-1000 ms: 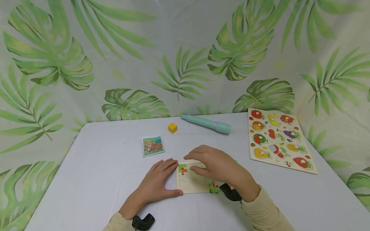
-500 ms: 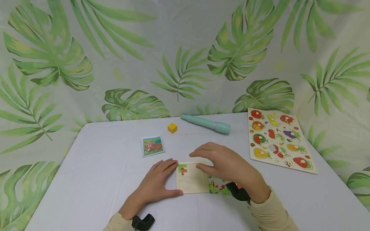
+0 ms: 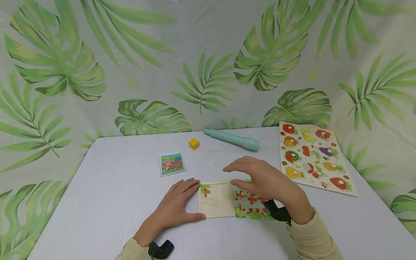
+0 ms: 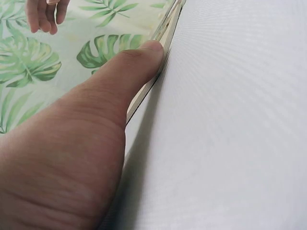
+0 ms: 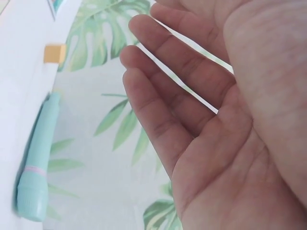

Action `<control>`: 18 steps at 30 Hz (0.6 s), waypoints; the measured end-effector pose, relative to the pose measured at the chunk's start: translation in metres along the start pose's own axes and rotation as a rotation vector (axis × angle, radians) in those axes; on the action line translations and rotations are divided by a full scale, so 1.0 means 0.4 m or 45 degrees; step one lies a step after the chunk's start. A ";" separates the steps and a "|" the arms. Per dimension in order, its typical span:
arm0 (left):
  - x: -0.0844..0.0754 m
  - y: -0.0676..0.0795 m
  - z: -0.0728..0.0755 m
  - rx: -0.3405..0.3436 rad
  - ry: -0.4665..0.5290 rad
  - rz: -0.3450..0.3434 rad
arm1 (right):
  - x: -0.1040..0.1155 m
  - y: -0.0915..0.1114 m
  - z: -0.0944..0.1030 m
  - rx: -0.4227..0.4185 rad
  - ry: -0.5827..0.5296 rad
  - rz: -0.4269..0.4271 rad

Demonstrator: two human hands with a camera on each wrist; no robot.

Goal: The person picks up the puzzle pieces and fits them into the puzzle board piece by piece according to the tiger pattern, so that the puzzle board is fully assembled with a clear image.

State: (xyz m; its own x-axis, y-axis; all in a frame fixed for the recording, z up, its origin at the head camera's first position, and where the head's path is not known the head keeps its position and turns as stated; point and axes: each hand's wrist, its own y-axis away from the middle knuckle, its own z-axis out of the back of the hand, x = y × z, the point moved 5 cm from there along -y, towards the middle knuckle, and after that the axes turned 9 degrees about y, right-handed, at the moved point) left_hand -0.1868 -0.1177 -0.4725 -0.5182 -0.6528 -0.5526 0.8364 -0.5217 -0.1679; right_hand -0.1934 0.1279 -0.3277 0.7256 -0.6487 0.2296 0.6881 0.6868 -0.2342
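In the head view a pale wooden puzzle board lies flat on the white tablecloth, with a green and red jigsaw piece in its upper left corner. My left hand rests along the board's left side, fingertips at the far corner and thumb at the near one. The left wrist view shows that thumb touching the board's edge. Above the board's right side hovers my right hand, palm empty in the right wrist view. Several jigsaw pieces lie right of the board, partly hidden by that hand.
A bear picture card lies behind the board, with a yellow cube and a mint-green tube-shaped object farther back. To the right is a fruit puzzle board. Leaf-patterned cloth hangs behind the table.
My right hand has moved rightward and slightly away from me, uncovering the board's right side and more of the loose jigsaw pieces. My left hand has stayed in place.
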 end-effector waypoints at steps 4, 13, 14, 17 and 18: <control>0.001 0.000 -0.001 0.007 0.000 0.004 | -0.015 0.004 0.002 -0.010 -0.042 0.007; 0.001 -0.001 -0.001 0.015 0.009 0.009 | -0.054 0.014 0.003 -0.022 -0.128 0.000; 0.001 -0.001 -0.001 0.013 0.009 0.008 | -0.059 0.015 0.002 -0.020 -0.134 -0.006; 0.001 0.000 -0.001 0.010 0.005 0.004 | -0.072 0.017 0.000 -0.018 -0.155 -0.025; 0.000 0.000 -0.001 0.010 0.005 0.003 | -0.077 0.017 -0.001 -0.018 -0.160 -0.030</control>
State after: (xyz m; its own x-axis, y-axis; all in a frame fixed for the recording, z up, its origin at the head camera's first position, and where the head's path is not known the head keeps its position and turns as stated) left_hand -0.1868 -0.1175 -0.4727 -0.5159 -0.6519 -0.5559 0.8360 -0.5247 -0.1605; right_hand -0.2110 0.1526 -0.3369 0.7032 -0.6179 0.3517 0.7058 0.6665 -0.2403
